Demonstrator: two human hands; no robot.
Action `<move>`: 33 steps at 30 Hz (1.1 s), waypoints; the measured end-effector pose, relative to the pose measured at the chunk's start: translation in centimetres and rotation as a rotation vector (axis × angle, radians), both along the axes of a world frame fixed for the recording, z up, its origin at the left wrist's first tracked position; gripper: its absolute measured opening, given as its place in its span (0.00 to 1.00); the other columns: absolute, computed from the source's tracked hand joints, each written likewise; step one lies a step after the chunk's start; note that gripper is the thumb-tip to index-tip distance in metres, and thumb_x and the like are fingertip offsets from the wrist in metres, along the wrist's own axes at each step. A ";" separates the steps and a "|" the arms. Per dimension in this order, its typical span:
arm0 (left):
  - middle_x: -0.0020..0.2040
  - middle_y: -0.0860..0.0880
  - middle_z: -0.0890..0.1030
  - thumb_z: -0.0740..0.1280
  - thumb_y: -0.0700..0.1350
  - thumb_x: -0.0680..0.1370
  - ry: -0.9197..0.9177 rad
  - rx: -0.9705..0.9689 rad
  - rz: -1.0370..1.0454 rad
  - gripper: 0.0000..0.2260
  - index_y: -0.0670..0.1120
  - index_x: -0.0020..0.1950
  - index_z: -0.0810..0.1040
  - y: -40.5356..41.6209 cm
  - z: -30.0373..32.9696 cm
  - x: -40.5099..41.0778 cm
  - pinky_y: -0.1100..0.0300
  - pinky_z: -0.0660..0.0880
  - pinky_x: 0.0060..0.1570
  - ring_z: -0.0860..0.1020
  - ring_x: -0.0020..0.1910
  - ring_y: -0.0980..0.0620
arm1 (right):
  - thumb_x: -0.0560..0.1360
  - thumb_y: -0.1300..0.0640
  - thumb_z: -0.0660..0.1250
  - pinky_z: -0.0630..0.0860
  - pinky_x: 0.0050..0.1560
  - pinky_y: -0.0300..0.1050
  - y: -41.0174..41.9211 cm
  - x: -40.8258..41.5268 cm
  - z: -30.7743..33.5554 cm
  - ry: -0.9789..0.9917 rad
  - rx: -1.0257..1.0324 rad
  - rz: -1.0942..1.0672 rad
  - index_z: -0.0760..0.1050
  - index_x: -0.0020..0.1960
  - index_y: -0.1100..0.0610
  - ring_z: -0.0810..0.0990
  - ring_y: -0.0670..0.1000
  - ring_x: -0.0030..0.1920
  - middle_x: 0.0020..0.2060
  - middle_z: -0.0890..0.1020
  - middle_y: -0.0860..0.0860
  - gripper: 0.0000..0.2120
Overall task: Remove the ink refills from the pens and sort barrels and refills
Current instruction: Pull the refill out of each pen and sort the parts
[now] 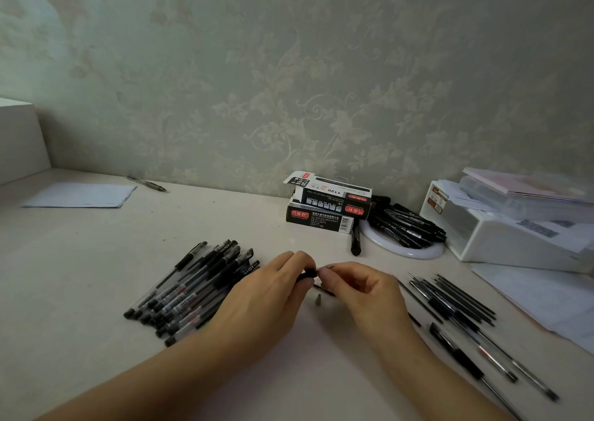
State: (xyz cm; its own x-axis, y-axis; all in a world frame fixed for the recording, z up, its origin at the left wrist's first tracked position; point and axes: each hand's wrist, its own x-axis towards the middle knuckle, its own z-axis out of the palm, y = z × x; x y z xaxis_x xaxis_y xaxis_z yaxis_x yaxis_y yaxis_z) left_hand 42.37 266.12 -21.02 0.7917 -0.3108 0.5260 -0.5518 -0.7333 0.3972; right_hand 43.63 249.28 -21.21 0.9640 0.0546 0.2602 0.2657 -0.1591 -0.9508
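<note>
My left hand (270,295) grips the dark end of a pen barrel (307,274) at the table's middle. My right hand (363,289) pinches the thin refill (323,289) that sticks out of it, fingertips almost touching the left hand. A small grey pen tip (317,300) lies on the table just below the hands. A heap of clear capped pens (193,289) lies left of my left hand. Several loose black refills (450,298) lie in a row to the right, with a few barrels (482,359) nearer the front edge.
Two stacked pen boxes (328,208) stand at the back centre, beside a white dish (408,252) full of black pens. A white storage box (501,227) and papers (540,298) fill the right. A sheet of paper (80,195) and a single pen (146,182) lie at the back left.
</note>
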 end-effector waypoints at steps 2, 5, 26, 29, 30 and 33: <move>0.49 0.57 0.74 0.56 0.51 0.82 -0.015 -0.006 -0.006 0.06 0.54 0.56 0.70 0.0 0.0 0.0 0.55 0.72 0.38 0.73 0.39 0.54 | 0.72 0.53 0.73 0.75 0.40 0.28 0.0 0.0 0.0 0.050 0.069 0.009 0.85 0.43 0.46 0.84 0.39 0.40 0.39 0.87 0.45 0.03; 0.48 0.57 0.74 0.56 0.52 0.82 -0.030 0.003 0.018 0.05 0.54 0.54 0.69 0.1 -0.1 0.1 0.54 0.72 0.37 0.72 0.37 0.53 | 0.75 0.52 0.70 0.76 0.40 0.35 -0.2 0.4 0.0 0.097 0.191 -0.027 0.84 0.46 0.50 0.81 0.41 0.40 0.42 0.86 0.48 0.04; 0.40 0.54 0.72 0.60 0.52 0.78 0.065 0.132 0.451 0.08 0.53 0.40 0.66 3.2 0.7 0.4 0.61 0.64 0.33 0.71 0.39 0.54 | 0.78 0.51 0.67 0.77 0.41 0.48 -5.5 1.9 -0.3 -0.234 -0.952 -0.436 0.80 0.45 0.53 0.78 0.49 0.40 0.41 0.77 0.47 0.07; 0.40 0.56 0.69 0.62 0.55 0.77 0.096 0.193 0.406 0.09 0.54 0.40 0.66 2.8 0.5 0.1 0.65 0.60 0.29 0.70 0.39 0.56 | 0.78 0.52 0.66 0.78 0.43 0.48 -5.5 1.8 -0.2 -0.201 -0.967 -0.440 0.80 0.48 0.53 0.78 0.49 0.43 0.44 0.77 0.47 0.06; 0.40 0.57 0.69 0.62 0.56 0.77 0.107 0.212 0.402 0.09 0.54 0.41 0.67 2.7 0.4 0.0 0.66 0.58 0.28 0.69 0.39 0.57 | 0.78 0.52 0.66 0.78 0.43 0.48 -5.5 1.7 -0.2 -0.196 -0.971 -0.441 0.80 0.49 0.53 0.78 0.49 0.44 0.45 0.77 0.48 0.06; 0.43 0.57 0.71 0.60 0.55 0.78 0.118 0.251 0.414 0.08 0.53 0.44 0.71 2.6 0.2 0.0 0.66 0.60 0.28 0.71 0.40 0.57 | 0.79 0.51 0.66 0.77 0.45 0.49 -5.5 1.7 0.0 -0.204 -0.983 -0.447 0.79 0.53 0.53 0.78 0.51 0.46 0.47 0.76 0.49 0.07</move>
